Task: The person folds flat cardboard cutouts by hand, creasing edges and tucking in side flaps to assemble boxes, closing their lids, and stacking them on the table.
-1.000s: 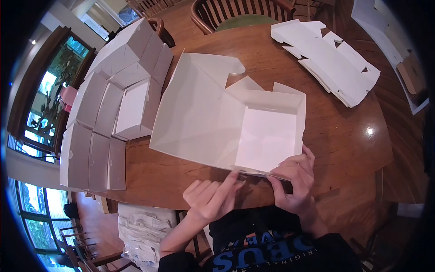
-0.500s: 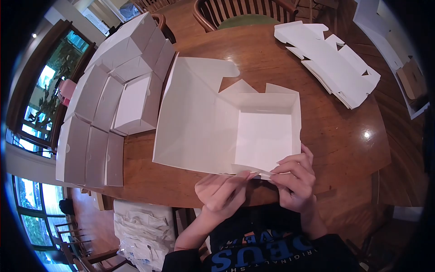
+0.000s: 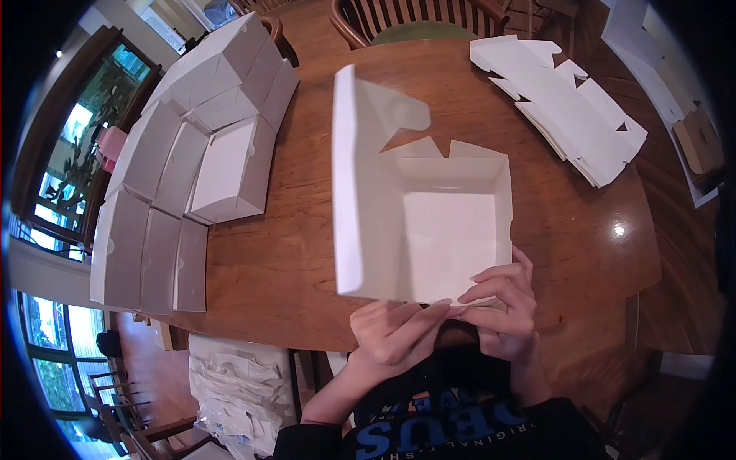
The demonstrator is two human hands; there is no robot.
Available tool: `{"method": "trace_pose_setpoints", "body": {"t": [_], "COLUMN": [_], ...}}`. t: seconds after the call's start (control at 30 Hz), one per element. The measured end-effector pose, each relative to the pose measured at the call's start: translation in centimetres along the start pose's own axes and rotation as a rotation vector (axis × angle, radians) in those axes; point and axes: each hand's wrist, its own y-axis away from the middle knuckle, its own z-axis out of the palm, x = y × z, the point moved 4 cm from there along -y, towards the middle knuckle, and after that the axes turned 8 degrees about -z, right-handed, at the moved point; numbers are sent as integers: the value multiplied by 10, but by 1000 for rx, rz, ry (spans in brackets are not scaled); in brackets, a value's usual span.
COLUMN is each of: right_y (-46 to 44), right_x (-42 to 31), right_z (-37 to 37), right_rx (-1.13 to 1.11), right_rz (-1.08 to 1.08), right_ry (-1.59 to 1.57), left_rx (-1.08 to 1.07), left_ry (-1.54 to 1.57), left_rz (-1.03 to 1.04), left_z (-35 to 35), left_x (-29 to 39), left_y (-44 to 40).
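Observation:
A white cardboard box (image 3: 449,222) stands partly folded on the wooden table, its inside facing up. Its lid panel (image 3: 347,184) rises on the left, with a curved side flap at the far end. At the near wall, my left hand (image 3: 395,331) is closed, thumb and fingers pinching the box's edge. Just beside it my right hand (image 3: 502,303) grips the near right corner, fingers over the wall and a folded flap between them. The fingertips of both hands nearly meet, and they partly hide the near flaps.
Several closed white boxes (image 3: 230,172) are stacked on the table's left side. Flat unfolded box blanks (image 3: 563,111) lie in a pile at the far right. A wooden chair (image 3: 418,23) stands beyond the table (image 3: 268,268). Plastic-wrapped material (image 3: 238,391) sits at the lower left.
The lid panel has swung up from leaning out to the left and now stands steeper. My left hand has moved slightly right, closer to my right hand.

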Motion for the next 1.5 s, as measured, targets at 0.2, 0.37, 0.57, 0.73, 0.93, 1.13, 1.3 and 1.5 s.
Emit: {"method": "trace_pose_setpoints", "body": {"t": [0.2, 0.37, 0.57, 0.73, 0.93, 1.13, 1.3, 1.5], "right_y": [-1, 17, 20, 9, 7, 5, 10, 3], "right_x": [-3, -5, 8, 7, 4, -4, -6, -14], "right_z": [1, -12, -36, -24, -11, -7, 5, 3], "right_rx": [10, 297, 506, 261, 135, 59, 105, 36], "right_rz": [-31, -30, 47, 69, -20, -79, -159, -142], "right_ry": [20, -75, 129, -84, -71, -13, -62, -27], "left_rx": [25, 132, 32, -28, 273, 689, -137, -278], "left_ry": [58, -19, -4, 161, 115, -194, -176, -230], "left_rz": [10, -57, -134, -224, -310, -117, 13, 20], "left_z": [-6, -29, -72, -82, -90, -97, -65, -36], "left_x": [1, -31, -56, -61, -67, -25, 36, 30], "left_y": [-2, 9, 6, -8, 11, 56, 26, 24]}}
